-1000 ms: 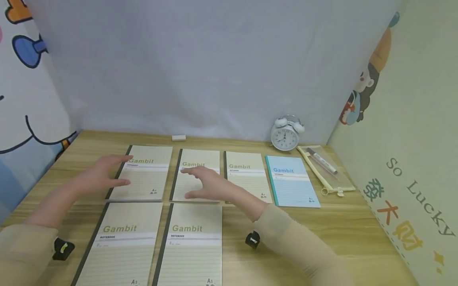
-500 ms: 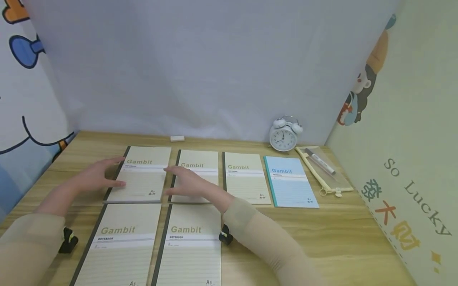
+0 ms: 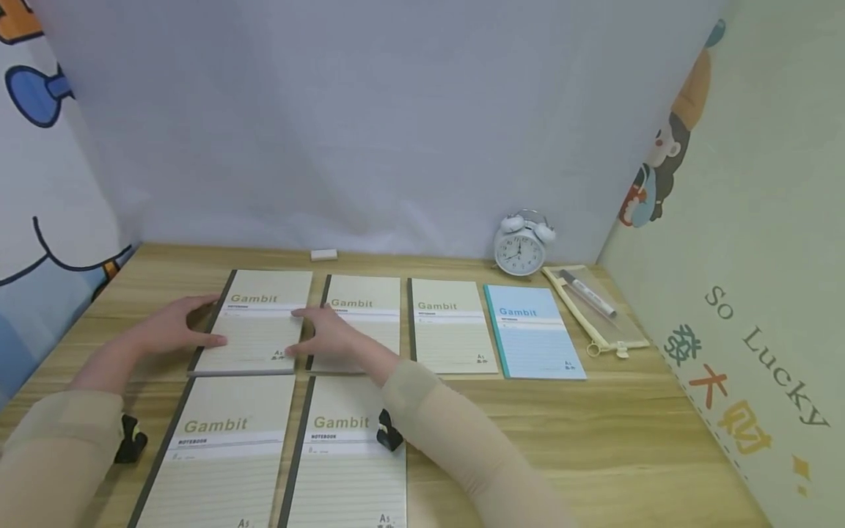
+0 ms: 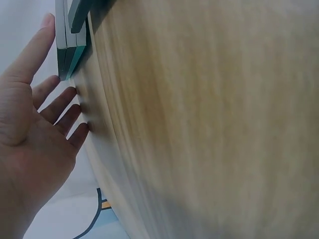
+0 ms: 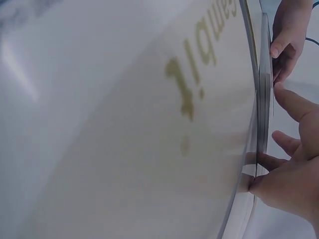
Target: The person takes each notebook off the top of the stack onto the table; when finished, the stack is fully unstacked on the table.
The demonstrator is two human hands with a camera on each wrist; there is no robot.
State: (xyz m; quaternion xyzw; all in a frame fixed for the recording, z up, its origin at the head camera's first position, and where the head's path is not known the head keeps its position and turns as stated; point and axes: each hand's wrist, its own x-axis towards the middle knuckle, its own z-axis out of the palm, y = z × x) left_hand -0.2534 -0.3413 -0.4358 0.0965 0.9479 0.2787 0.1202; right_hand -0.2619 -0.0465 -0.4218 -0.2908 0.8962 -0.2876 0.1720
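Observation:
A stack of cream Gambit notebooks [image 3: 257, 323] lies at the back left of the table, dark spine to the left. At its left edge is my left hand [image 3: 165, 326], thumb over the cover's edge and fingers spread low beside the spine. In the left wrist view the stack's end [image 4: 70, 42] shows layers, one with a teal spine. My right hand [image 3: 333, 334] is at the stack's right edge, thumb near the lower right corner, above a second cream notebook [image 3: 376, 330]. Fairly straight fingers [image 5: 294, 104] reach toward the edge in the right wrist view.
Two cream notebooks [image 3: 221, 469] [image 3: 350, 477] lie in front. To the right are another cream notebook [image 3: 452, 337] and a blue one [image 3: 535, 337]. A white alarm clock [image 3: 520, 249], a mesh pouch [image 3: 623, 330] with a marker [image 3: 590, 293] and an eraser [image 3: 323, 255] sit farther back.
My right hand has moved left from over the second notebook to the stack's right edge. The left hand has come slightly lower, close against the spine side. The notebooks look unmoved.

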